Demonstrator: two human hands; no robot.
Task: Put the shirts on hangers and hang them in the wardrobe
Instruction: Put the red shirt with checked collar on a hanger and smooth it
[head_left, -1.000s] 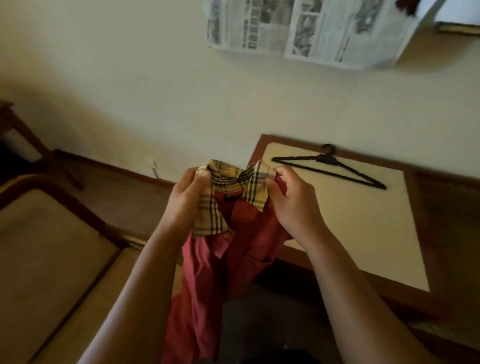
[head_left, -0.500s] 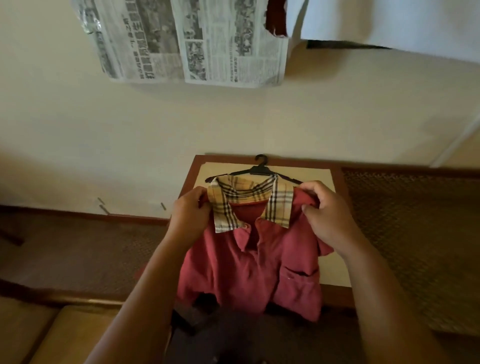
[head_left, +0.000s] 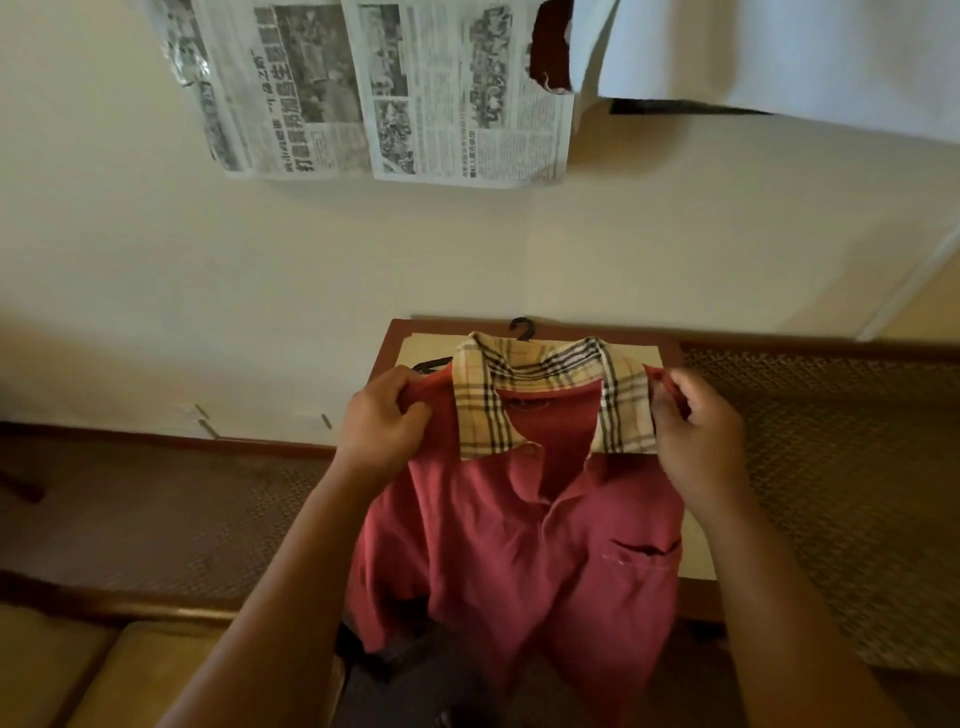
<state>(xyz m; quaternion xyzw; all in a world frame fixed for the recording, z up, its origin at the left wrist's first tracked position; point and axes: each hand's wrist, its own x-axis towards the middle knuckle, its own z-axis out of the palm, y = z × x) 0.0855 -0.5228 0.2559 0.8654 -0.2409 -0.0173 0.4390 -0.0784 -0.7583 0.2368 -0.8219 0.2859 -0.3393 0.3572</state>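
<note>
Gripping the red shirt (head_left: 519, 530) by its shoulders, both hands held it spread out, front facing the camera, over the counter (head_left: 670, 566). Left hand (head_left: 382, 421) had its fingers (head_left: 410, 410) curled and clamped on the shirt's shoulder fabric left of the plaid collar (head_left: 550, 379); right hand (head_left: 698, 431) pinched the other shoulder just right of the collar, fingers curled round a fold of red cloth. Collar was open and lay flat, beige check with dark and red lines. Placket was unbuttoned, chest pocket (head_left: 641, 551) visible on the right side. Shirt's lower part hung past the counter's near edge, hem out of clear view.

Black hanger (head_left: 522, 330) lay on the counter near the far edge, mostly hidden behind the shirt; only the hook and a short bit of the left arm showed. Whether shirt touched hanger, could not tell.

Newspaper sheets (head_left: 389, 93) hung on the wall (head_left: 208, 270) above, with white fabric (head_left: 779, 52) at the upper right. Woven mat surface (head_left: 831, 467) ran right of the counter.
</note>
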